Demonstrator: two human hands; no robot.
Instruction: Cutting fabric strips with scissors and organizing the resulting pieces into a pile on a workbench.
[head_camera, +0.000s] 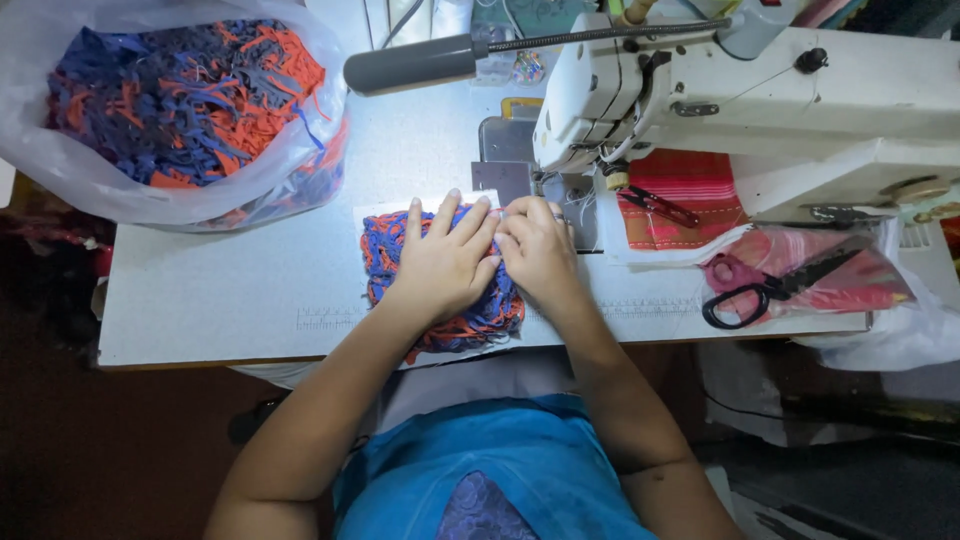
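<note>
A flat mat of blue and orange fabric strips (385, 262) lies on the white sewing table (220, 290), on a white backing sheet. My left hand (445, 262) presses flat on the mat with fingers spread. My right hand (538, 250) rests beside it on the mat's right edge, fingers curled down onto the strips, close to the needle area of the white sewing machine (760, 100). Neither hand lifts anything.
A clear plastic bag (170, 110) full of blue and orange strips sits at the table's back left. A grey lamp (410, 62) reaches over the table. Black-handled scissors (765, 290) lie on a pink bag at right, near a red striped cloth (690, 190) with small snips.
</note>
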